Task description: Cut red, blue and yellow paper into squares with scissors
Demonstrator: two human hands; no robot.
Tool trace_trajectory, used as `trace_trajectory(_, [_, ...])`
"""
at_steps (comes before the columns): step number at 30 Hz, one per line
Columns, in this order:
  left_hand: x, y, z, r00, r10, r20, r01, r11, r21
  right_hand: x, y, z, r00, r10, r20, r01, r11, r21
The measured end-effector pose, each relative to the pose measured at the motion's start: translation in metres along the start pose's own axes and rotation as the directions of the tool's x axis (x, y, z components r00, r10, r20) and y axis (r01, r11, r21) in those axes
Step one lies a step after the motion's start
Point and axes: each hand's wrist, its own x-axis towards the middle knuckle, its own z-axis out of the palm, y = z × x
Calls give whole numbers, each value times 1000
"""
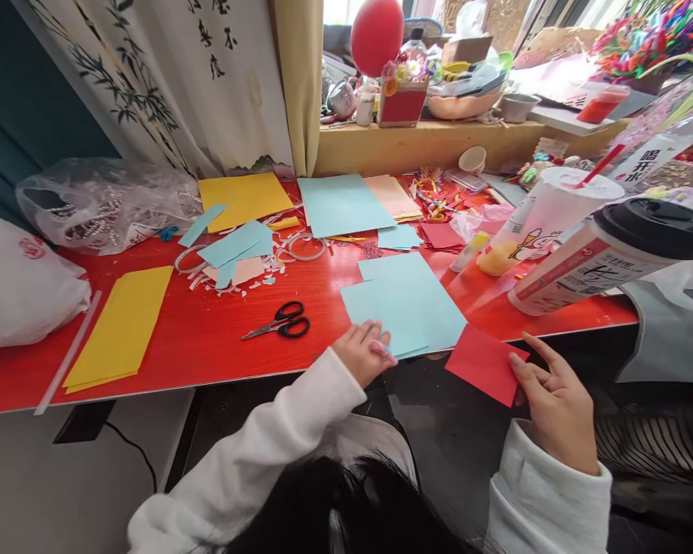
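Observation:
My right hand (554, 392) pinches the right corner of a red paper square (486, 365) just off the table's front edge. My left hand (363, 352) rests at the lower left edge of light blue sheets (410, 300), with a small pink item (383, 352) at its fingers; whether it grips that item is unclear. Black-handled scissors (282, 321) lie to the left of this hand. A small stack of red paper (441, 236) and smaller blue pieces (400, 237) lie behind the sheets.
Yellow strips (124, 327) lie at the left of the red table (208, 346), near white plastic bags (23, 285). Paper scraps (239, 246) and rings sit mid-left. Two tall cups (600, 254) (525, 223) stand at the right, beside a glue tube (470, 252).

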Motion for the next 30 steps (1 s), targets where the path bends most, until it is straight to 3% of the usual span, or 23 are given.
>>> trace_trajectory(4, [-49,-23,-19,961,124,-245,-99,989,113,6,5,-12,996,13,83,-2,991,-133])
trace_trajectory(6, [-65,-33,-27,955,110,-276,-86,992,97,11,6,-9,990,-48,133,71,982,-172])
trace_trajectory(8, [-73,-41,-32,962,63,-265,-56,998,35,17,6,0,951,-154,267,215,951,-221])
trace_trajectory(10, [-76,-48,-36,959,-10,-283,4,1000,-19,24,8,14,835,-289,468,445,855,-267])
trace_trajectory(12, [-74,-51,-39,932,-102,-348,92,995,-44,26,11,28,646,-364,671,673,686,-277])
trace_trajectory(14, [-68,-49,-41,890,-168,-425,155,986,-66,22,13,39,493,-367,789,809,526,-261])
trace_trajectory(16, [-59,-42,-38,878,-163,-450,130,986,-104,11,13,48,399,-368,840,878,417,-235])
trace_trajectory(19, [-44,-28,-27,926,-25,-378,7,999,-49,-14,13,60,330,-394,857,926,314,-212])
trace_trajectory(21, [-39,-21,-17,963,32,-269,-20,999,45,-31,12,67,338,-406,849,930,282,-235])
trace_trajectory(23, [-39,-18,-11,986,11,-166,1,997,74,-43,9,72,345,-424,838,927,293,-233])
trace_trajectory(26, [-50,-19,-11,1000,-9,-9,9,1000,9,-47,-3,64,296,-409,863,899,425,-107])
trace_trajectory(27, [-54,-19,-14,999,-6,47,6,1000,-8,-44,-9,57,312,-400,862,867,490,-87])
trace_trajectory(28, [-59,-21,-19,995,3,97,-1,1000,-20,-38,-15,50,384,-397,833,824,554,-116])
trace_trajectory(30, [-61,-26,-33,991,19,136,-14,999,-36,-17,-27,37,639,-404,655,708,641,-296])
